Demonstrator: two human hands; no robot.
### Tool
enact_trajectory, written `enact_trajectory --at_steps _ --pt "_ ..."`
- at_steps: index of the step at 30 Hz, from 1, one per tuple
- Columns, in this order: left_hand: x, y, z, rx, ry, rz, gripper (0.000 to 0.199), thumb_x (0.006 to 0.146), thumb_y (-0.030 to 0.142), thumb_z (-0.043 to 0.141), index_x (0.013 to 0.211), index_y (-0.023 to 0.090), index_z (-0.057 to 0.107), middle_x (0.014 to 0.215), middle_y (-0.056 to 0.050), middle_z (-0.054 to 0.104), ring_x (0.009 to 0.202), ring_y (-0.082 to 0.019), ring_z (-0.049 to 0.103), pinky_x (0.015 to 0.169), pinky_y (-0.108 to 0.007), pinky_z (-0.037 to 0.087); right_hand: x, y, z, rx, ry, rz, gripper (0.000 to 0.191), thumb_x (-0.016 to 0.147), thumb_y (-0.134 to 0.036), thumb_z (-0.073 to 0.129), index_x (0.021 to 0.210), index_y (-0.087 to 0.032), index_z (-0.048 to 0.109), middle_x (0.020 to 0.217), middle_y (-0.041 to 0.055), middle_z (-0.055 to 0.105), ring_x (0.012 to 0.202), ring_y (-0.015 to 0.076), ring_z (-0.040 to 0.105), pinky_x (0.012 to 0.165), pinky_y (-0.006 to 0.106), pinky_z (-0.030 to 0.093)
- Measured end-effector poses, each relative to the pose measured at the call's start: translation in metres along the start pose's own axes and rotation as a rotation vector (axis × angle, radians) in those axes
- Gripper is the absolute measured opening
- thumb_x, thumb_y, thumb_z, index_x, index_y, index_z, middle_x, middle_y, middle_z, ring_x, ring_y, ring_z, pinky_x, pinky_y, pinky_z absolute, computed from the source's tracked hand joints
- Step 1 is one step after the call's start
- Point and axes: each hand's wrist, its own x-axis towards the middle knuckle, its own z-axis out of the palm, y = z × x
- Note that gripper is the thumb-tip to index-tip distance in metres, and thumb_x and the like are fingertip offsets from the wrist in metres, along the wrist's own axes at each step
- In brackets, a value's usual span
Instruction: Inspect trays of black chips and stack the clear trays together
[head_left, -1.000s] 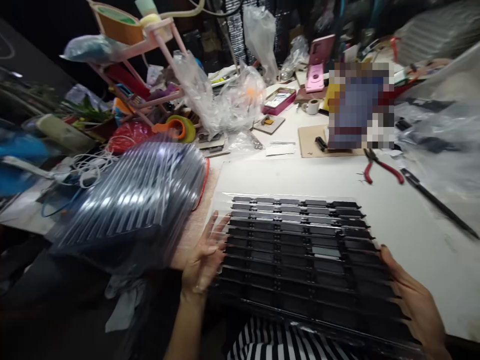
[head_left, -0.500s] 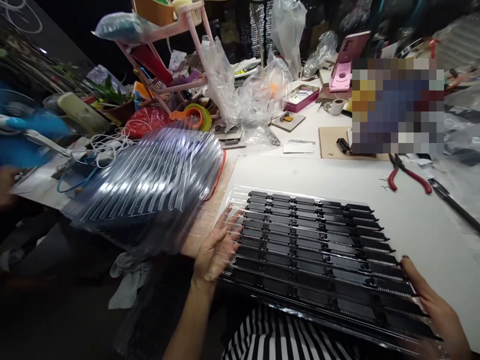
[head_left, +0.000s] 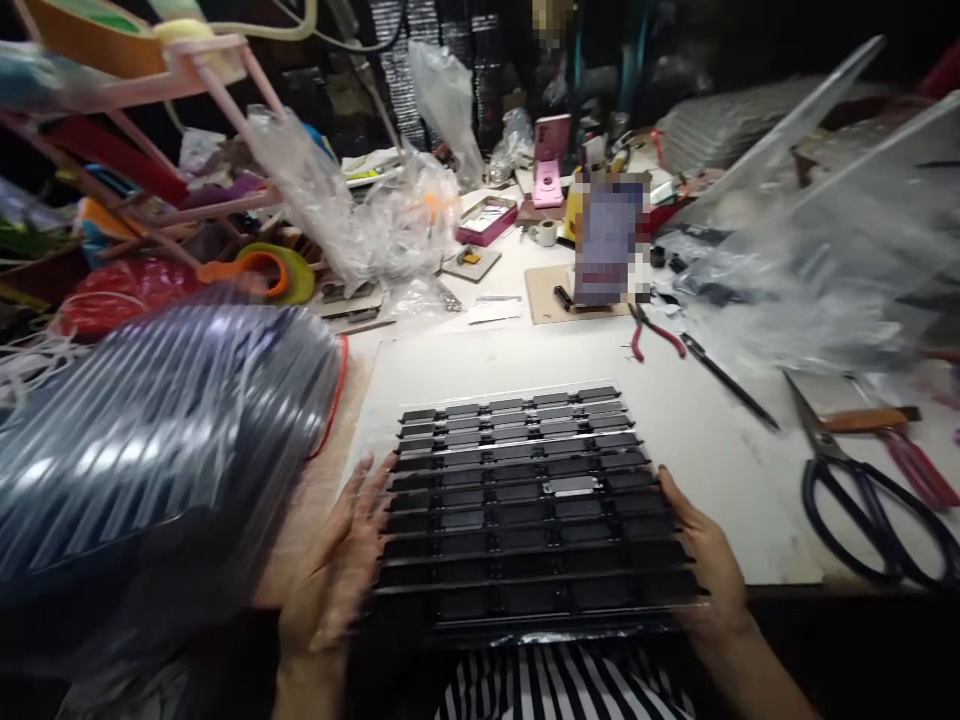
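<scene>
A clear plastic tray (head_left: 450,632) filled with rows of black comb-like plastic parts (head_left: 517,490) is held level over the near edge of the white work board. My left hand (head_left: 337,560) grips its left side, fingers along the edge and slightly smeared by motion. On the opposite side my right hand (head_left: 709,545) holds the right edge, thumb near the top and the other fingers partly hidden beneath. A stack of ribbed clear plastic trays (head_left: 150,440) lies left of my left hand.
The white board (head_left: 480,355) covers the table. Red-handled pliers (head_left: 654,332), a black pen-like tool (head_left: 727,380) and large black scissors (head_left: 847,490) lie to the right. Plastic bags (head_left: 832,260) heap up beyond them. A pink rack (head_left: 150,110) stands at back left.
My view has turned to the right, bringing the scissors into sight. The filled tray now sits squarer in front of me, still between both hands.
</scene>
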Motion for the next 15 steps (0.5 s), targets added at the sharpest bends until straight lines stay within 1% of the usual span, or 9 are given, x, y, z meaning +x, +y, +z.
enact_trajectory --at_steps 2,4,6,8,10,13,14,15 --pt "0.002 0.000 -0.004 -0.101 -0.108 -0.030 0.051 0.095 0.018 0.008 0.144 0.029 0.003 0.150 0.000 0.022 0.136 -0.014 0.021 0.112 -0.036 0.023 0.000 0.000 0.002 0.027 -0.017 0.006 0.030 0.092 -0.030 0.041 0.104 -0.026 0.069 0.098 0.0023 0.072 0.092 0.0184 0.067 0.093 0.039 0.047" --pt "0.005 0.002 -0.008 -0.169 -0.159 -0.063 0.050 0.095 0.018 0.003 0.144 0.026 -0.001 0.150 -0.003 0.021 0.136 -0.014 0.021 0.111 -0.034 0.024 0.001 -0.001 0.003 0.036 -0.037 0.025 0.031 0.092 -0.033 0.041 0.107 -0.024 0.067 0.098 0.0032 0.072 0.091 0.0184 0.067 0.092 0.038 0.047" --pt "0.007 0.005 -0.011 -0.192 -0.140 -0.082 0.049 0.096 0.023 0.004 0.143 0.023 -0.007 0.148 -0.007 0.026 0.134 -0.016 0.026 0.109 -0.034 0.028 0.001 -0.003 0.004 0.038 -0.050 0.031 0.033 0.093 -0.034 0.040 0.111 -0.023 0.065 0.098 0.0041 0.072 0.090 0.0187 0.067 0.092 0.039 0.047" --pt "0.008 0.009 -0.012 -0.178 -0.108 -0.099 0.050 0.096 0.028 0.007 0.141 0.020 -0.013 0.144 -0.013 0.033 0.131 -0.020 0.031 0.108 -0.039 0.030 0.001 -0.004 0.004 0.052 -0.051 -0.006 0.034 0.093 -0.034 0.038 0.114 -0.024 0.063 0.099 0.0042 0.072 0.089 0.0187 0.067 0.091 0.040 0.047" --pt "0.007 0.011 -0.011 -0.157 -0.102 -0.101 0.053 0.096 0.031 0.009 0.140 0.017 -0.016 0.143 -0.017 0.034 0.131 -0.023 0.030 0.107 -0.043 0.030 0.001 -0.004 0.003 0.071 -0.049 -0.059 0.037 0.093 -0.037 0.036 0.116 -0.026 0.062 0.100 0.0043 0.072 0.089 0.0192 0.067 0.091 0.042 0.047" --pt "0.003 0.009 -0.005 -0.116 -0.112 -0.059 0.059 0.095 0.036 0.016 0.143 0.014 -0.010 0.146 -0.018 0.027 0.134 -0.023 0.024 0.108 -0.040 0.028 0.001 -0.002 0.002 0.080 -0.043 -0.074 0.038 0.092 -0.041 0.037 0.116 -0.025 0.062 0.099 0.0051 0.072 0.090 0.0202 0.067 0.091 0.042 0.047" --pt "0.002 0.007 -0.003 -0.088 -0.099 -0.043 0.061 0.094 0.036 0.021 0.144 0.014 -0.006 0.147 -0.016 0.027 0.134 -0.022 0.025 0.109 -0.039 0.028 0.001 -0.002 0.001 0.073 -0.045 -0.052 0.037 0.092 -0.039 0.039 0.115 -0.025 0.063 0.098 0.0051 0.072 0.090 0.0201 0.067 0.091 0.041 0.047" --pt "0.000 0.006 0.000 -0.048 -0.067 -0.031 0.061 0.094 0.036 0.025 0.145 0.016 -0.002 0.147 -0.015 0.029 0.133 -0.022 0.029 0.109 -0.038 0.028 0.001 -0.002 0.001 0.063 -0.046 -0.023 0.035 0.092 -0.037 0.040 0.114 -0.024 0.064 0.097 0.0049 0.072 0.090 0.0197 0.067 0.092 0.041 0.047"
